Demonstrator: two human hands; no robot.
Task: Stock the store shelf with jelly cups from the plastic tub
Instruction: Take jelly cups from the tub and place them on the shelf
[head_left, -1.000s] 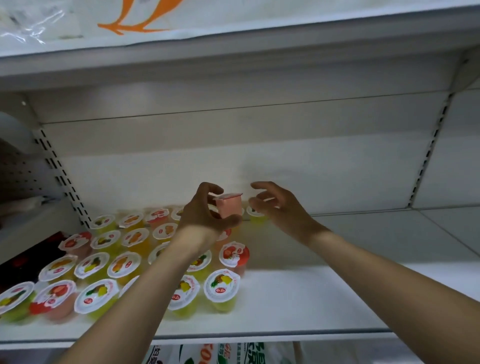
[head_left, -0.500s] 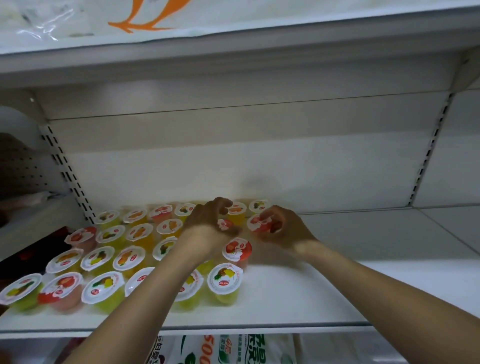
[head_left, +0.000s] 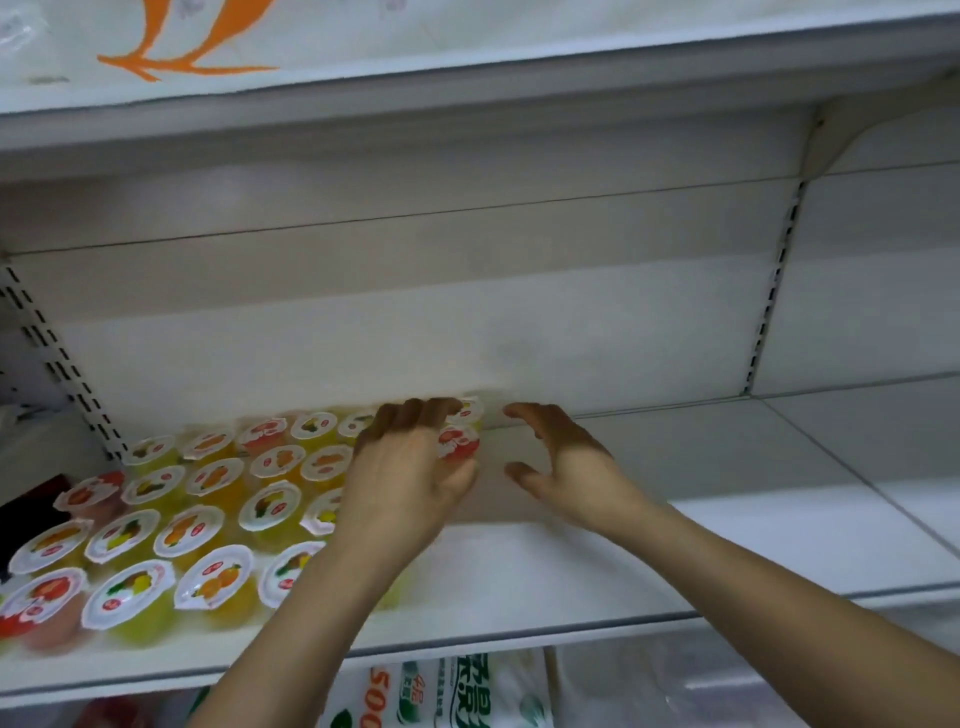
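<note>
Jelly cups (head_left: 208, 525): small clear plastic cups with white foil lids printed with fruit pictures and a red logo; fillings yellow, orange and red-pink. They stand upright in close rows on the left part of the shelf, back to front.
Shelf (head_left: 675, 551): white metal board, bare on its right side.
Red jelly cup (head_left: 457, 442): at the right end of the back rows, just beside the left fingertips.
Left hand (head_left: 410, 467): palm down over the cups' right edge, fingers straight, gripping nothing.
Right hand (head_left: 566, 462): spread wide, thumb and fingers apart, holding nothing, just right of the red cup.
Packaged goods (head_left: 457, 691): printed bags below the shelf.
</note>
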